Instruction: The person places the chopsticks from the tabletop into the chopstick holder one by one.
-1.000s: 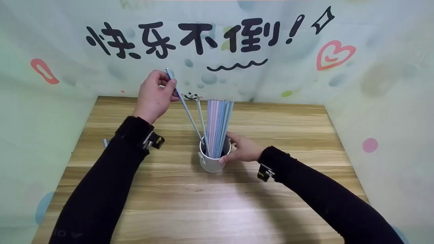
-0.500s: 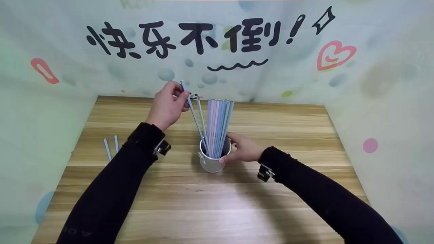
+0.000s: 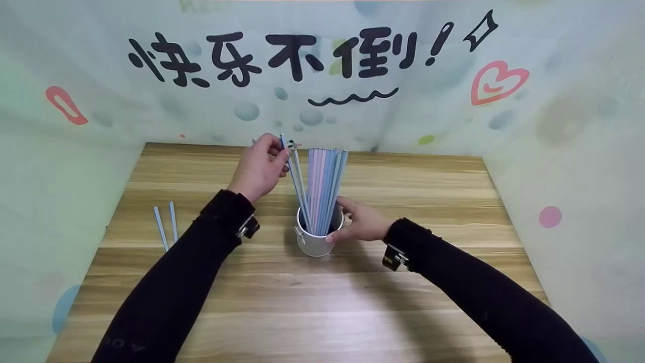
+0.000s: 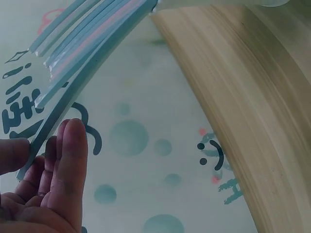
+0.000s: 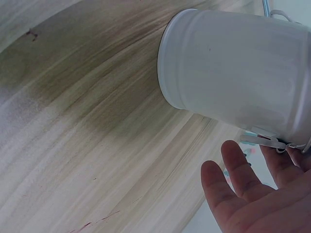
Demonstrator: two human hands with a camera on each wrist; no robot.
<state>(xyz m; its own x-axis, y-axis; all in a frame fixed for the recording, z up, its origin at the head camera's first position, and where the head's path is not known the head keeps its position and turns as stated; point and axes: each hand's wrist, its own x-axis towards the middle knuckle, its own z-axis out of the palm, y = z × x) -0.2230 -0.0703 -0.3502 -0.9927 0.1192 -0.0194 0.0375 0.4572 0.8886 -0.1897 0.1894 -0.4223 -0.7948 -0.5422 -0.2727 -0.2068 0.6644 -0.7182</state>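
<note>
A white metal pail (image 3: 316, 247) stands upright on the table with a bundle of blue, pink and pale chopsticks (image 3: 322, 186) in it. My left hand (image 3: 258, 169) pinches one blue chopstick (image 3: 293, 174) near its top, between thumb and fingers. This chopstick slants down into the pail, on its left side, close to a pale green one. In the left wrist view the held chopstick (image 4: 77, 88) lies alongside the others. My right hand (image 3: 365, 222) grips the pail's right side at the rim, thumb in front and a finger behind. The right wrist view shows the pail's side (image 5: 238, 68) and wire handle.
Two blue chopsticks (image 3: 160, 224) lie on the wooden table (image 3: 312, 312) at the left, partly covered by my left sleeve (image 3: 166, 282). A printed cloth backdrop (image 3: 428, 111) rises behind the table and along both sides.
My left hand has moved right and down, sliding the blue chopstick deeper into the pail and more upright. The two chopsticks at left have come into fuller view. The right hand stays put.
</note>
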